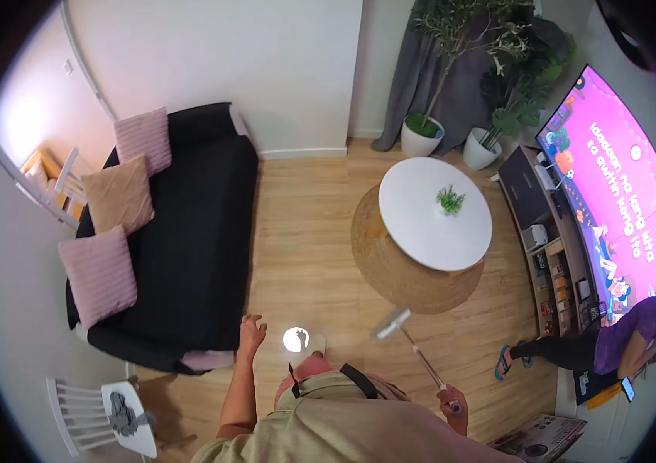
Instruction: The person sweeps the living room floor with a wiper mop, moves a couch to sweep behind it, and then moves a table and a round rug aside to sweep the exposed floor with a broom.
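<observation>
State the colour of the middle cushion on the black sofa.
The middle cushion is tan, as the head view shows.

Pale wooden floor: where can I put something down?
The floor is bare between the black fabric sofa and round tan woven rug. It's crowded by the grey curtain, with two white plant pots. A long white-headed tool in the right hand blocks some floor.

The sofa (201, 231) is on the left, with three pillows (118, 194) on it. A chair (136, 428) is near left. The counter (413, 220) stands over the rug (420, 298), a small plant (450, 201) on top. The tool (420, 356) is in the right hand (452, 401).
</observation>
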